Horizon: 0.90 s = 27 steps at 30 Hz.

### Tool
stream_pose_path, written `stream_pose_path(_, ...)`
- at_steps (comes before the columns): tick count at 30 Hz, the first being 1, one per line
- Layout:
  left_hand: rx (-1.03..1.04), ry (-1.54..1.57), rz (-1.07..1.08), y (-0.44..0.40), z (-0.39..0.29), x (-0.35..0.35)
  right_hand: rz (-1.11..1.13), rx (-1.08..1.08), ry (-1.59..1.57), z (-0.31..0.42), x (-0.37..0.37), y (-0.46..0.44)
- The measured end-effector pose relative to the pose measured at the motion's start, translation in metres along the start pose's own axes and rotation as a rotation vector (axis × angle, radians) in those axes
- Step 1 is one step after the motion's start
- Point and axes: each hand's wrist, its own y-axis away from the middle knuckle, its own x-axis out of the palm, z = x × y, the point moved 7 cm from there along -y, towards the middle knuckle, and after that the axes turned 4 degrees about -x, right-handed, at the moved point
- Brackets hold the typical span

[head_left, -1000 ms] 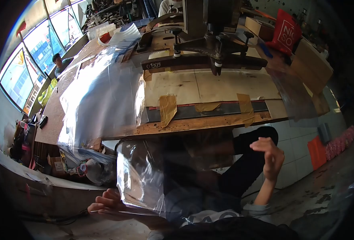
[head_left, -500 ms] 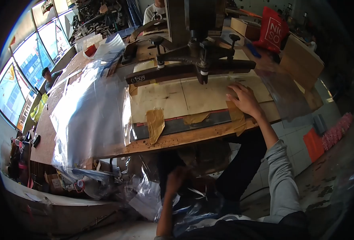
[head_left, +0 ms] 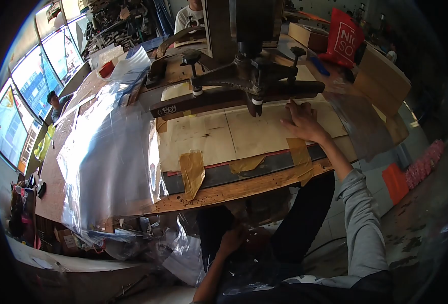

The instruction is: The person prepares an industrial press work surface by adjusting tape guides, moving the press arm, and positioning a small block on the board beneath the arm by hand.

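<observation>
My right hand point(head_left: 305, 121) lies on the right part of the pale board point(head_left: 254, 129), just in front of the dark metal bar point(head_left: 203, 100) of the press; its fingers are apart and nothing shows in them. Low in the view, my left hand point(head_left: 232, 239) is near my knees, dim and with its fingers hidden. Crumpled clear plastic point(head_left: 183, 258) lies to its left. Brown tape strips point(head_left: 192, 175) cross the board's front edge. A stack of clear plastic sheets point(head_left: 115, 157) covers the table left of the board.
A red bag point(head_left: 343, 40) and cardboard boxes point(head_left: 382, 78) stand at the back right. One person point(head_left: 188, 17) is behind the press, another point(head_left: 56, 104) by the windows. An orange object point(head_left: 395, 183) is on the floor at the right.
My right hand has come from beside my body onto the board. My left hand has moved from the clear plastic at lower left to near my knees. The plastic now lies lower and crumpled.
</observation>
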Motion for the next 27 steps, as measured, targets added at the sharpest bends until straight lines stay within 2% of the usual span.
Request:
stream_pose_path(4, 0.024, 0.045, -0.029, -0.001, -0.004, -0.002, 0.061, -0.008, -0.117, 0.005, -0.004, -0.002)
stream_pose_path(9, 0.058, 0.03, 0.031, -0.004, -0.01, 0.003, 0.169, -0.053, -0.207, 0.006, 0.001, -0.007)
stream_pose_path(12, 0.056, 0.005, 0.056, -0.007, -0.02, 0.004, 0.091, -0.203, -0.303, 0.035, 0.004, -0.008)
stream_pose_path(14, 0.05, -0.016, 0.053, -0.008, -0.019, 0.004, 0.136, -0.282, -0.339, 0.058, 0.004, -0.002)
stream_pose_path(19, 0.068, 0.046, 0.002, -0.004, -0.006, 0.004, 0.262, -0.448, -0.55, 0.118, -0.019, 0.041)
stream_pose_path(25, 0.112, 0.079, -0.045, -0.004, 0.003, 0.004, 0.547, -0.859, -0.623, 0.181, -0.06, 0.134)
stream_pose_path(26, 0.107, 0.081, -0.043, -0.005, 0.003, 0.003, 0.736, -0.817, -0.696, 0.184, -0.063, 0.141)
stream_pose_path(27, 0.102, 0.085, -0.041, -0.005, 0.002, 0.003, 0.592, -0.767, -0.752, 0.182, -0.068, 0.13)
